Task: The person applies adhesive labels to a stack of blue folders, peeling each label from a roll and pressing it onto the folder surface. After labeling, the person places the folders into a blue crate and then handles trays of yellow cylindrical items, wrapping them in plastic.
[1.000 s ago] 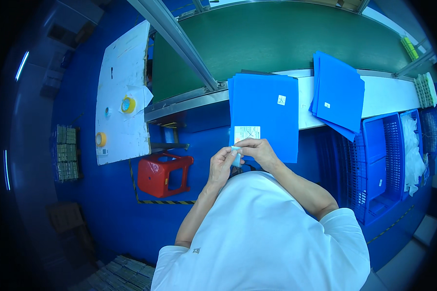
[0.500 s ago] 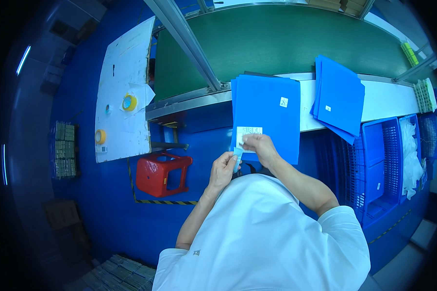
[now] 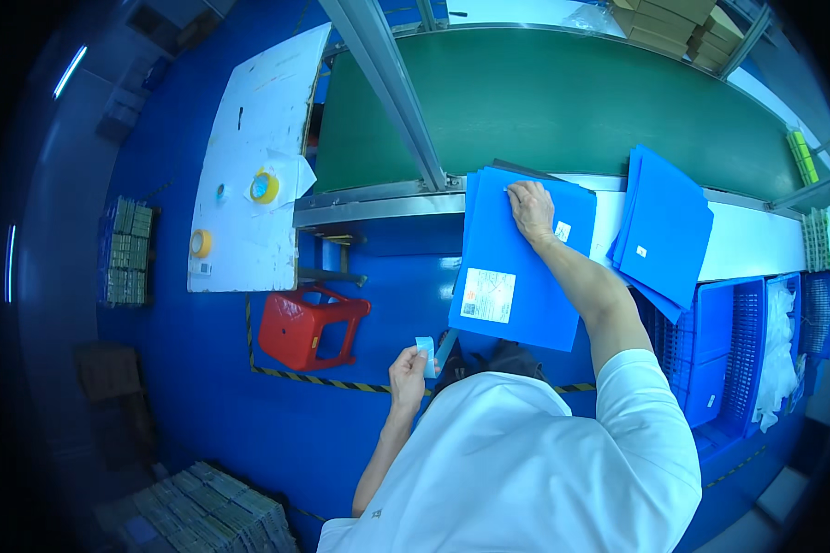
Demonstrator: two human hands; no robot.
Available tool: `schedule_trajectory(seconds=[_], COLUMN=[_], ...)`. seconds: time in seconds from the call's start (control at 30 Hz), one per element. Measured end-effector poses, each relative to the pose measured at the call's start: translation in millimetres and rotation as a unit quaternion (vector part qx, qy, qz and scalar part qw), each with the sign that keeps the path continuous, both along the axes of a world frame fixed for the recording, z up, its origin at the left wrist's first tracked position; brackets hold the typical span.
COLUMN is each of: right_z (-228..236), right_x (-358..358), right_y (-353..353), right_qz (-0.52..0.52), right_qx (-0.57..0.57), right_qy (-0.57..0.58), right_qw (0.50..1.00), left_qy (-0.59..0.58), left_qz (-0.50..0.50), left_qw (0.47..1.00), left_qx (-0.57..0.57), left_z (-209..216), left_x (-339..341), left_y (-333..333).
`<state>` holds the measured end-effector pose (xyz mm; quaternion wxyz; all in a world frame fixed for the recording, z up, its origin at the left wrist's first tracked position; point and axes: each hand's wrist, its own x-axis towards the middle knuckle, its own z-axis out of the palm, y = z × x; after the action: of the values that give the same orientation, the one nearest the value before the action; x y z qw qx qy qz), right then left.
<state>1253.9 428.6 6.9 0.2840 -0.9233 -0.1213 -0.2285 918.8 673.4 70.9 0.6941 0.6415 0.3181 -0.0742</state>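
A stack of blue plastic sheets point(image 3: 516, 272) lies partly on the white ledge, its near part jutting toward me. A printed white label point(image 3: 487, 295) is on the top sheet near its close left corner; a small white sticker point(image 3: 563, 230) sits farther up on the right. My right hand point(image 3: 532, 212) rests on the sheet's far part, its fingers laid on the surface with nothing visible in them. Lower down and left of the stack, my left hand point(image 3: 406, 376) is closed on a light-blue strip point(image 3: 425, 354), which stands up from the fingers.
A second fanned pile of blue sheets point(image 3: 664, 230) is on the ledge at right. Blue crates point(image 3: 729, 359) stand below it. Beyond runs a green belt point(image 3: 563, 101) with a metal post point(image 3: 387, 83). At left are a white table point(image 3: 249, 120) with tape rolls point(image 3: 264, 188) and a red stool point(image 3: 309, 327).
My right hand has moved from the label to the far part of the stack, uncovering the label. My left hand has drawn back from the stack with the strip. The view has shifted.
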Motion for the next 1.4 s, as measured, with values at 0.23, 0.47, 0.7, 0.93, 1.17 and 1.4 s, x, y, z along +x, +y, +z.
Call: schedule_trajectory(seconds=[0.23, 0.47, 0.7, 0.93, 1.17, 1.4], right_z=[0, 15, 53, 72, 152, 142], right_x=[-19, -43, -187, -242, -197, -131], right_y=[-8, -17, -27, -44, -125, -264], right_qz=[0.109, 0.138, 0.308, 0.308, 0.144, -0.080], right_qx=[-0.055, -0.135, -0.215, -0.293, -0.116, -0.148], right_qy=[0.002, 0.088, 0.206, 0.274, -0.030, -0.127], right_qw=[0.993, 0.977, 0.904, 0.862, 0.982, 0.977], left_qy=[0.028, 0.002, -0.021, -0.016, -0.034, -0.047], left_qz=[-0.019, -0.052, -0.026, -0.040, -0.007, 0.068], left_qw=[0.999, 0.998, 0.999, 0.999, 0.999, 0.996], left_qx=[-0.029, -0.030, -0.029, -0.028, -0.032, -0.024], left_z=[-7, -3, -10, -11, -22, 12], left_x=[9, 34, 50, 76, 97, 112], left_y=[-19, -17, 6, 13, 19, 48])
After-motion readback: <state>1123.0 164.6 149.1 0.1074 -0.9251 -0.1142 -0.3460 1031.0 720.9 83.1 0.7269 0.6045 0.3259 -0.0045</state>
